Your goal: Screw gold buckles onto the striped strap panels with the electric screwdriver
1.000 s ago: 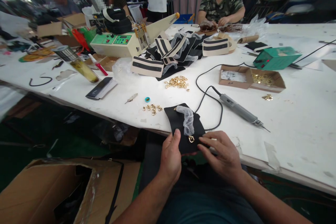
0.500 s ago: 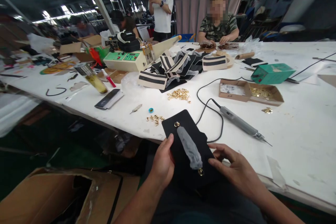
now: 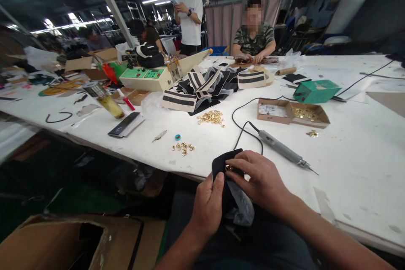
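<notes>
My left hand [image 3: 207,204] grips the edge of a black panel [image 3: 219,162], thumb on its face, just off the table's front edge. The panel is tilted and partly covered by my hands. Near its top sits a small gold metal fitting [image 3: 228,168], which my right hand [image 3: 264,179] pinches between thumb and fingers. A strip wrapped in cloudy plastic [image 3: 242,204] hangs from the panel beneath my right hand. On the table beyond lie several loose gold fittings [image 3: 184,148] and a small blue ring-shaped piece [image 3: 177,137].
A grey electric screwdriver [image 3: 281,148] with a black cord lies to the right. Behind it are a cardboard tray [image 3: 294,123] of small parts and a green box [image 3: 317,91]. A gold pile [image 3: 211,117] lies before stacked panels [image 3: 179,100]. A co-worker [image 3: 255,36] sits opposite.
My right hand has moved from the panel's right edge to the gold fitting at its top. The panel has turned and tilted, and the wrapped strip now hangs to the lower right.
</notes>
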The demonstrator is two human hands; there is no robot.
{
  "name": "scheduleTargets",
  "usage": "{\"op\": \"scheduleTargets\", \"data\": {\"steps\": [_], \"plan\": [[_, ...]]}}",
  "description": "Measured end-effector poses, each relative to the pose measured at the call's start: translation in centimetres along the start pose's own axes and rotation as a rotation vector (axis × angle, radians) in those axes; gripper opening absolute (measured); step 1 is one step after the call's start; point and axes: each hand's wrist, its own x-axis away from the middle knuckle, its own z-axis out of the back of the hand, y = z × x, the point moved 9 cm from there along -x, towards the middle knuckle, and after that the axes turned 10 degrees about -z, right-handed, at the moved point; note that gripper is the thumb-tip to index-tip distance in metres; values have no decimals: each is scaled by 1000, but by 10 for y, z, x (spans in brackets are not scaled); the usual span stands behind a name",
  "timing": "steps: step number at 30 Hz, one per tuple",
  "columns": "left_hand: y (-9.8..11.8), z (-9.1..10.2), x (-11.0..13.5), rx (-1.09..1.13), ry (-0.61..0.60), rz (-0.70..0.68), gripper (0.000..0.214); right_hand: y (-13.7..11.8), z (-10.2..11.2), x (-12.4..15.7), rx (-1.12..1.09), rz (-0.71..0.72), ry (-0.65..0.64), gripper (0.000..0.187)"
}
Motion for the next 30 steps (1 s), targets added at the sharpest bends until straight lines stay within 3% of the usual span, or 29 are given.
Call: {"op": "scheduleTargets", "data": {"steps": [4, 13, 18, 22, 25, 30], "plan": [[7, 4, 1, -98, -7, -45, 43, -8, -2, 0, 23, 56, 17, 15], [14, 5, -6, -42, -35, -15, 43, -10, -3, 4, 101, 181, -47, 23], [12, 3, -6, -87, -92, -8, 46, -2, -10, 1, 39, 172, -198, 14], [10, -2, -3, -176, -195, -3, 50, 7, -18, -2, -57, 77, -439, 1], [11, -8, -1, -157, -295, 1, 49, 8, -21, -1, -121, 77, -583, 7], [12, -11, -2, -101, -341, 10, 48, 10, -20, 3, -138, 136, -622, 8]]}}
